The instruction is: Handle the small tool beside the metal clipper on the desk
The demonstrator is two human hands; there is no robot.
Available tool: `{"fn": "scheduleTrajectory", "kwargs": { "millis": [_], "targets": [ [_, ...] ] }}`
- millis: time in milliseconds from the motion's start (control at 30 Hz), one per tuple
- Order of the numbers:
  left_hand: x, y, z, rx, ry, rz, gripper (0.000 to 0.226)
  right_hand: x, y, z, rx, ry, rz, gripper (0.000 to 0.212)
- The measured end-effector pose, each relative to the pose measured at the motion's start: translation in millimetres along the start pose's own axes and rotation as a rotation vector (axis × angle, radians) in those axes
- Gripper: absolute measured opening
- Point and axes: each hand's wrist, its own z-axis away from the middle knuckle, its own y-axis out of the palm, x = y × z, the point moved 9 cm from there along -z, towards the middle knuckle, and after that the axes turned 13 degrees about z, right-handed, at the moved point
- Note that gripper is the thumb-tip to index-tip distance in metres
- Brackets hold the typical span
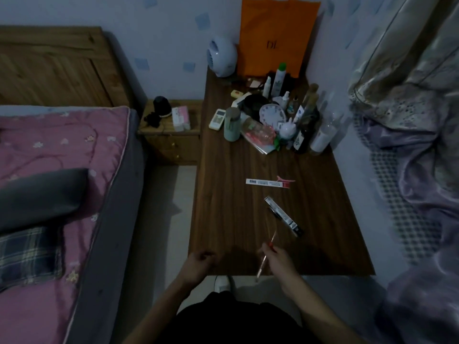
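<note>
My right hand (277, 256) pinches a thin red and pale stick-like tool (263, 264) over the near edge of the dark wooden table (223, 207). The tool slants from lower left to upper right. Just beyond it a dark slim box (283, 216) lies on the table. Farther off lie a white and red slim box (267, 183) and a pink hair clip (285, 179). My left hand (198, 264) hovers at the table's near left corner, its fingers curled and holding nothing.
Bottles, a small clock (272, 115), a green cup (232, 124) and a remote crowd the table's far end, with an orange bag (275, 38) against the wall. A bed with a pink quilt (49, 157) stands left, a nightstand (171, 135) between, and bedding right.
</note>
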Motion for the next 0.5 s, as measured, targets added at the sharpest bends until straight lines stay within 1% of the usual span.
{"fn": "scheduleTrajectory", "kwargs": {
  "millis": [100,200,267,333,400,500],
  "targets": [
    [-39.8,26.3,-19.1,0.116,0.057,-0.142,0.011,21.7,7.4,-3.2,0.067,0.035,-0.091,0.027],
    [-66.7,48.8,-29.7,0.185,0.135,-0.210,0.021,43.2,16.9,-8.1,0.119,0.004,-0.168,0.020],
    [-76.7,61.6,-32.9,0.229,0.183,-0.266,0.023,53.0,23.3,-10.2,0.141,0.001,-0.193,0.020],
    [-83.5,66.3,-34.6,0.222,0.238,-0.331,0.021,58.9,25.2,-10.5,0.155,0.016,-0.203,0.019],
    [-88.7,66.1,-35.5,0.202,0.288,-0.345,0.020,64.0,24.9,-10.8,0.183,-0.004,-0.261,0.015],
    [-93.1,65.8,-36.2,0.242,0.270,-0.347,0.023,64.4,21.4,-12.0,0.225,0.003,-0.394,0.016]
  ]
}}
